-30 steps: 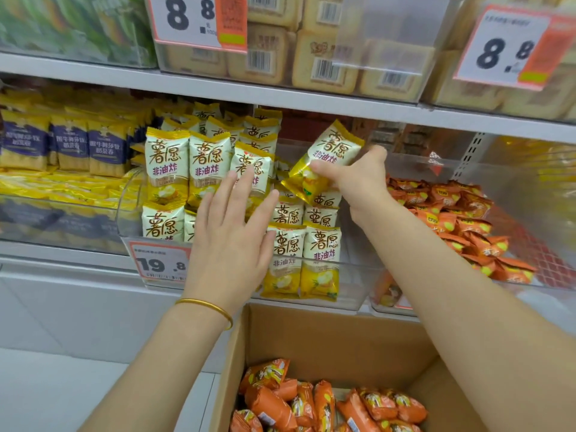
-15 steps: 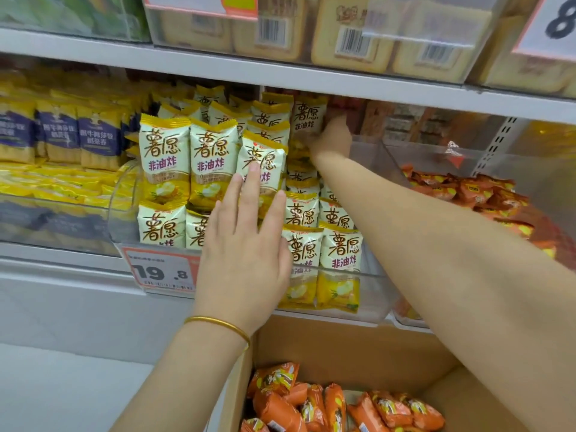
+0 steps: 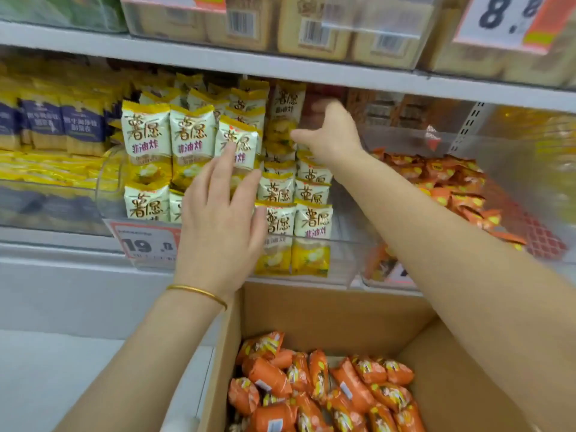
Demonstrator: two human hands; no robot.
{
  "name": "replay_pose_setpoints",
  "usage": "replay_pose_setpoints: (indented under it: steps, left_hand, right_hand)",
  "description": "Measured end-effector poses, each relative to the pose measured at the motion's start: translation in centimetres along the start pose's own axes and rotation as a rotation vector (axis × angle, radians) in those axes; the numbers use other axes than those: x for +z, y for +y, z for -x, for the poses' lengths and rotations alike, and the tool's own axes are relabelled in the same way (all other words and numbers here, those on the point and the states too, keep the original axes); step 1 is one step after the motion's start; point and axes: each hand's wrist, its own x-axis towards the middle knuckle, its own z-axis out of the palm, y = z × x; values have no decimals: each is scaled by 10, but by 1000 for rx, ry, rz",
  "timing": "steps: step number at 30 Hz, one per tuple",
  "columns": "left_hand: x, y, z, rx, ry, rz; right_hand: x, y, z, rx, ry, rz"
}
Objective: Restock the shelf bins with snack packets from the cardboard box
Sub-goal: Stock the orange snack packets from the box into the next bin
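Note:
A clear shelf bin [image 3: 344,260] holds rows of yellow-and-white snack packets [image 3: 193,132]. My left hand [image 3: 218,222] presses flat against the front packets, fingers straight. My right hand [image 3: 330,135] reaches deep into the bin's right rear. Its thumb touches the edge of an upright yellow packet [image 3: 286,107] at the back, and its fingers are loosely spread beside it. Below, the open cardboard box [image 3: 327,313] holds several orange snack packets [image 3: 311,385]. A neighbouring bin at the right holds more orange packets [image 3: 452,182].
The upper shelf board [image 3: 280,67] hangs low over the bin, with beige packets above it. Blue-and-yellow packets [image 3: 62,126] fill the bin at the left. A 19.8 price tag [image 3: 146,244] sits on the bin front.
My right hand carried a yellow packet from the bin's front to its back and stood it there; the hand now sits just right of it. The left hand stayed pressed on the packets.

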Motion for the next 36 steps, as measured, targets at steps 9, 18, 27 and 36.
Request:
replay_pose_setpoints:
  steps: [9,18,27,36]
  left_hand:
    - [-21,43,90,372,-284,80]
    - [-14,85,172,403,-687,206]
    - [8,105,167,523,-679,219]
    - [12,109,162,497,-698,230]
  right_hand:
    - [-62,111,245,122,-509,-144]
    - [-48,260,309,300,-1204,809]
    - [-52,320,372,383,-1433,1161]
    - [-48,326,377,493,-1343,1043]
